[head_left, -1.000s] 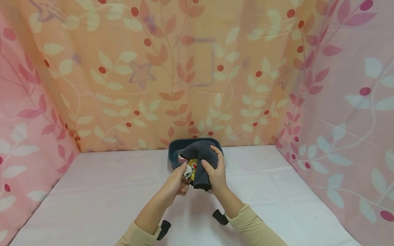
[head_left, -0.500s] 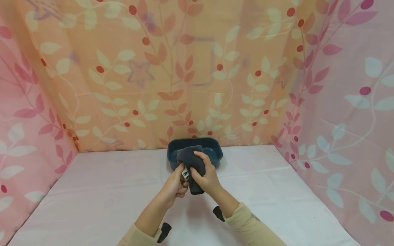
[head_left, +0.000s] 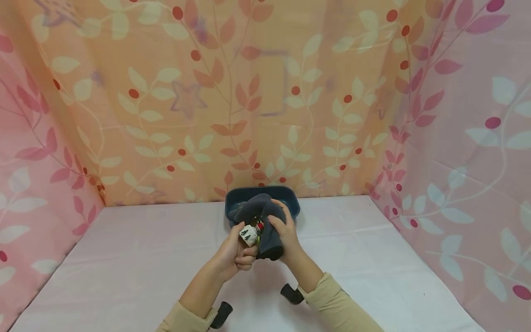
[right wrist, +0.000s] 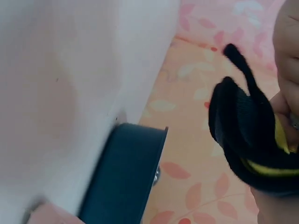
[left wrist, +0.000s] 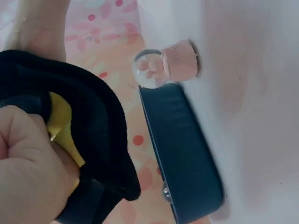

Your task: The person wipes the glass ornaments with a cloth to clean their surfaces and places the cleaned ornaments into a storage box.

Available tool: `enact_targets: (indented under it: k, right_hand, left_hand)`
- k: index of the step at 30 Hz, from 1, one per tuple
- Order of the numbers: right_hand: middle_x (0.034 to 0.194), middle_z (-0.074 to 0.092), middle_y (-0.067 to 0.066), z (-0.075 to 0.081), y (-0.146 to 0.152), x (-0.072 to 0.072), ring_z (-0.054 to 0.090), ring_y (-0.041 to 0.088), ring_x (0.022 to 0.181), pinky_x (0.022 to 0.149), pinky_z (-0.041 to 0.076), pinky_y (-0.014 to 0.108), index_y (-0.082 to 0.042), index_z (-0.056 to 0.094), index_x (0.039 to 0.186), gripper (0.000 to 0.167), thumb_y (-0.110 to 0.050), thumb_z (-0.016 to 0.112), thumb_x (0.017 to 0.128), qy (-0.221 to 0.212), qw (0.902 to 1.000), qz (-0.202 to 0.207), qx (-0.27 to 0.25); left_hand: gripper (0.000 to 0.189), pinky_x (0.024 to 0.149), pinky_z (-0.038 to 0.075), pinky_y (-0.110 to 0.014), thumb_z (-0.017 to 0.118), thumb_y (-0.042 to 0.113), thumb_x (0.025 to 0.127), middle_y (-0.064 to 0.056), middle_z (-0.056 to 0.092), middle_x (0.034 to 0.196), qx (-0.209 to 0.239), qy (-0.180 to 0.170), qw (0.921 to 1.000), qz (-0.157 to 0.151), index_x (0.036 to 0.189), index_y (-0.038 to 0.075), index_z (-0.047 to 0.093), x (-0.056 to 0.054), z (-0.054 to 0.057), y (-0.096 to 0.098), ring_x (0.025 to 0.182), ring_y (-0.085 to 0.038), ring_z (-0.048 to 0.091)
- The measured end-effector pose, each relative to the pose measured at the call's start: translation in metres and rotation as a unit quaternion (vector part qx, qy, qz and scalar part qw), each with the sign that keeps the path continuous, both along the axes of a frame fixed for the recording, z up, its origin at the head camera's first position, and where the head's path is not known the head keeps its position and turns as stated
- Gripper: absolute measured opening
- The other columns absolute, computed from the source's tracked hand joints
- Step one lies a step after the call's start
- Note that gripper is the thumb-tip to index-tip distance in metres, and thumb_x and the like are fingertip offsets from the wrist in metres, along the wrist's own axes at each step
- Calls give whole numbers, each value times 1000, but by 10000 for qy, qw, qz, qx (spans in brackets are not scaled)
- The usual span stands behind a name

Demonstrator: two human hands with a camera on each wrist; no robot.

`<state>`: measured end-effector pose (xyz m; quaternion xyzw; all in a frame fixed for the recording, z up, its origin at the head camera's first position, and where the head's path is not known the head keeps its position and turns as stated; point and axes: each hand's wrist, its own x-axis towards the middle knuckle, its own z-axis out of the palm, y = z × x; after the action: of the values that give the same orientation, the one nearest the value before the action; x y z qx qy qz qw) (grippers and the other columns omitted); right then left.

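My left hand (head_left: pixel 236 253) grips a small snow globe (head_left: pixel 249 235) by its white base, which is painted with dark trees. A bit of red shows where the base meets the globe; the rest is covered. My right hand (head_left: pixel 288 230) holds a dark grey cloth (head_left: pixel 271 242) wrapped over the globe, held up in front of the basin. Yellow shows inside the cloth's folds (left wrist: pixel 60 121) in the left wrist view. The dark blue basin (head_left: pixel 292 210) stands at the table's back edge, partly hidden behind the cloth.
A pink snow globe (left wrist: pixel 182 60) stands on the table beside the basin in the left wrist view; in the head view the hands hide it. A small clear ball (left wrist: pixel 167 191) peeks over the basin's rim. Patterned curtains (head_left: pixel 191 97) enclose the white-covered table (head_left: pixel 145 258).
The cloth shifted left over the globe, covering most of it, then moved back right and opened, showing the white base and red part again. Both hands keep their hold.
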<state>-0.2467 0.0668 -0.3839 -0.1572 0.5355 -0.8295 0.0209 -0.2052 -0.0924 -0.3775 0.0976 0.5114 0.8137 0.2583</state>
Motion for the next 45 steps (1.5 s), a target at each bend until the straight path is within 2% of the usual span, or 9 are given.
enact_targets:
  k: [6, 16, 22, 26, 29, 32, 38, 41, 45]
  right_hand:
    - [129, 47, 1, 4, -1, 3, 50, 12, 109, 90, 41, 24, -9, 30, 146, 50, -14, 39, 97, -648, 9961, 359, -475]
    - [128, 47, 4, 2, -2, 5, 53, 13, 106, 86, 46, 23, -11, 35, 139, 44, -13, 45, 97, -1033, 9878, -457, -1075]
    - [134, 45, 7, 4, 0, 7, 53, 15, 109, 88, 46, 24, -13, 36, 139, 43, -12, 47, 97, -994, 9893, -687, -812]
    - [139, 41, 11, 8, 5, 7, 53, 17, 110, 88, 47, 25, -16, 35, 140, 45, -13, 48, 97, -534, 9925, -960, -542]
    - [136, 42, 14, 6, 9, 7, 56, 17, 105, 83, 49, 24, -12, 37, 140, 47, -8, 50, 95, 585, 9886, -1384, -10]
    - [127, 46, 20, 0, 10, 7, 58, 18, 92, 75, 51, 25, -4, 41, 134, 47, 1, 53, 89, 2327, 9516, -1767, 950]
    - [121, 53, 28, -9, 8, 1, 58, 34, 94, 76, 52, 43, -7, 47, 127, 55, 5, 63, 76, 4977, 8062, -2042, 2462]
    - [120, 51, 28, -11, 7, -2, 56, 38, 99, 77, 51, 46, -9, 46, 127, 57, 2, 65, 75, 5312, 7777, -2143, 2591]
    - [115, 53, 28, -14, 6, -4, 56, 38, 95, 75, 51, 47, -6, 47, 124, 54, 6, 63, 74, 5391, 7742, -2314, 2376]
  left_hand:
    - [52, 45, 27, -17, 16, 54, 102, 4, 37, 64, 251, -247, 9994, -58, 109, 11, 44, -1, 0, 1, 44, -3, 29]
    - [54, 48, 37, -18, 41, 52, 101, -5, 60, 80, -1261, 243, 9817, 1405, 123, 2, 40, 4, 9, 11, 48, -6, 42]
    - [59, 50, 37, -20, 42, 50, 101, -6, 56, 85, -1833, 623, 9705, 1439, 132, 1, 29, 8, 10, 11, 49, -7, 42]
    - [54, 52, 34, -22, 38, 46, 104, -5, 53, 83, -1755, 745, 9735, 1260, 128, -3, 34, 8, 9, 10, 49, -6, 39]
    - [57, 52, 33, -23, 29, 50, 104, -3, 51, 76, -1708, 647, 9747, 1288, 124, -2, 40, 7, 8, 9, 48, -6, 38]
    - [59, 51, 33, -23, 27, 56, 102, -1, 50, 70, -1679, 533, 9740, 1422, 113, 1, 46, 7, 8, 9, 46, -6, 37]
    - [53, 49, 33, -21, 29, 54, 102, 0, 47, 63, -1691, 614, 9749, 1315, 84, 10, 52, 6, 9, 12, 45, -6, 37]
    - [51, 49, 38, -21, 30, 48, 103, 0, 48, 65, -1816, 776, 9740, 1110, 80, 9, 54, 5, 9, 13, 47, -7, 42]
    - [47, 49, 39, -22, 35, 47, 102, -1, 50, 67, -2108, 1054, 9659, 1070, 82, 8, 54, 7, 8, 14, 48, -8, 44]
